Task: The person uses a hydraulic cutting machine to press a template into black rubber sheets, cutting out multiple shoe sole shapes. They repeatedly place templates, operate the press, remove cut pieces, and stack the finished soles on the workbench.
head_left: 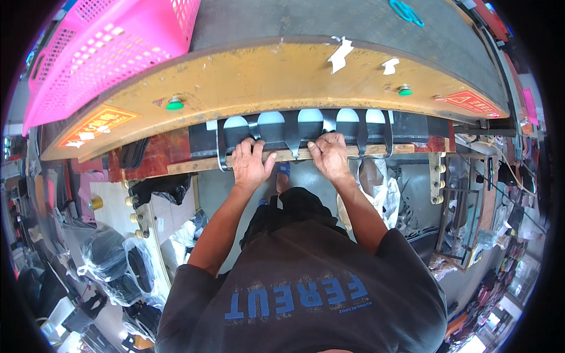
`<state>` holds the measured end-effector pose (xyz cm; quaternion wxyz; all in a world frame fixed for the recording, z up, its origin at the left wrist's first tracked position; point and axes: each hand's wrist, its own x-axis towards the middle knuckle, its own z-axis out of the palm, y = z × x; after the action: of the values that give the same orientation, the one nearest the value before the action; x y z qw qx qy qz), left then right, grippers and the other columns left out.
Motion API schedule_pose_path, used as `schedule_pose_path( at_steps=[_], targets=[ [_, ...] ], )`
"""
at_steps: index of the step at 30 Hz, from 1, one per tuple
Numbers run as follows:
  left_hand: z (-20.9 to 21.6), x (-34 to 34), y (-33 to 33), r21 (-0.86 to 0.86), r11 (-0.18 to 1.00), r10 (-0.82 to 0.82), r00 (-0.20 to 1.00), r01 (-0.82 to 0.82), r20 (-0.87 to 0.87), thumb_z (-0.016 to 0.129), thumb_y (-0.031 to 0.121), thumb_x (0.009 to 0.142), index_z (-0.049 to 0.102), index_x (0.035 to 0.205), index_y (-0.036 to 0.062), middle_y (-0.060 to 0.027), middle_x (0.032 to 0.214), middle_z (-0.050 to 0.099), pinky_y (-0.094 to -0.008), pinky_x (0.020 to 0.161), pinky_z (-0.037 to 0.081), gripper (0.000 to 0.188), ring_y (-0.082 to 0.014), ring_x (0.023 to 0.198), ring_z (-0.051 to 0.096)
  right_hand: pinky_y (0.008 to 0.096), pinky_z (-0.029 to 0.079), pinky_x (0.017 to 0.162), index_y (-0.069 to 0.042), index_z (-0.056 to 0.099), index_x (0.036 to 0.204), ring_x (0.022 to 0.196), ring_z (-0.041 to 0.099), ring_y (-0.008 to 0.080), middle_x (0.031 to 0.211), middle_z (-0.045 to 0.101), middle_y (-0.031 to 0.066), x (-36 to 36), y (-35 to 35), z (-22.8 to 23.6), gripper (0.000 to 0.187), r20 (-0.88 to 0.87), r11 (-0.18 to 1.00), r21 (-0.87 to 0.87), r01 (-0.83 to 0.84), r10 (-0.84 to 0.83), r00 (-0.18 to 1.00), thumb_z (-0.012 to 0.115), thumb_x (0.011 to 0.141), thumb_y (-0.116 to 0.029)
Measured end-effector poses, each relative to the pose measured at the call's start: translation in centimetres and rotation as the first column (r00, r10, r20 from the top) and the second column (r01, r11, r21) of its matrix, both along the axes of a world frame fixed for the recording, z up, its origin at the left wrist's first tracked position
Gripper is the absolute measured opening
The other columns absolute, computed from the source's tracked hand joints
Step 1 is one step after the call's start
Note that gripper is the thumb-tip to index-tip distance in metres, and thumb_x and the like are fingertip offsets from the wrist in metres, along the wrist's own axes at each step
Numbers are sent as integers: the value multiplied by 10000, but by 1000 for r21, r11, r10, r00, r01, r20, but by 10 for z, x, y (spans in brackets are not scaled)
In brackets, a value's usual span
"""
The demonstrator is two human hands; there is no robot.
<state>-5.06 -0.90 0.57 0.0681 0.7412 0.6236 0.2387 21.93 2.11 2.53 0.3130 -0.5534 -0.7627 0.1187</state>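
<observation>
A black sheet (292,139) with several rounded white gaps along it lies beneath the machine's front beam. Narrow strips of it hang over the wooden board edge (282,155). My left hand (252,165) rests at the left part of the sheet, fingertips on it and thumb held apart. My right hand (331,156) is at its right part, fingers bent together and thumb on the near edge, gripping the sheet. The undersides of the fingers are hidden.
The tan beam (282,73) arches across just beyond my hands, bearing a left green button (174,104) and a right green button (405,91). On the machine top stand a pink basket (106,59) and teal scissors handles (406,12). Plastic-wrapped bundles (112,259) lie at lower left.
</observation>
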Motion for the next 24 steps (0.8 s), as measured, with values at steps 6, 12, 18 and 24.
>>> schedule_pose_path(
  at_steps=[6,12,18,24],
  targets=[
    [-10,3,-12,22,999,27,999,-28,42,820,411,881,702,1275,84,-143,1233,575,-510,970,480,526,-367,1140,577,483,513,898,-49,760,848,969,618,383,939,713,112,-7,-12,-4,174,30,998,-49,40,-38,999,793,935,-196],
    [4,5,-73,-111,994,37,981,-16,189,848,313,888,691,1300,69,-185,1251,575,-521,1000,488,504,-392,1161,576,469,521,884,-64,776,864,989,656,374,977,739,120,-3,-64,33,178,269,954,-293,66,15,963,817,917,-229],
    [35,1,-108,59,998,-14,982,3,186,820,206,868,717,1228,50,-216,1414,563,-582,1117,442,406,-463,1319,535,573,456,1119,-123,718,1375,1311,565,464,1468,583,248,-58,-29,32,653,72,993,-72,95,-90,993,883,818,-420],
    [14,2,-123,-75,994,-88,995,85,-37,765,325,917,642,1435,72,-231,1594,488,-631,1278,264,590,-456,1547,378,610,464,1108,-198,755,1348,1328,474,541,1534,531,197,-113,-42,14,664,165,998,-15,-60,62,984,914,721,-345]
  ],
)
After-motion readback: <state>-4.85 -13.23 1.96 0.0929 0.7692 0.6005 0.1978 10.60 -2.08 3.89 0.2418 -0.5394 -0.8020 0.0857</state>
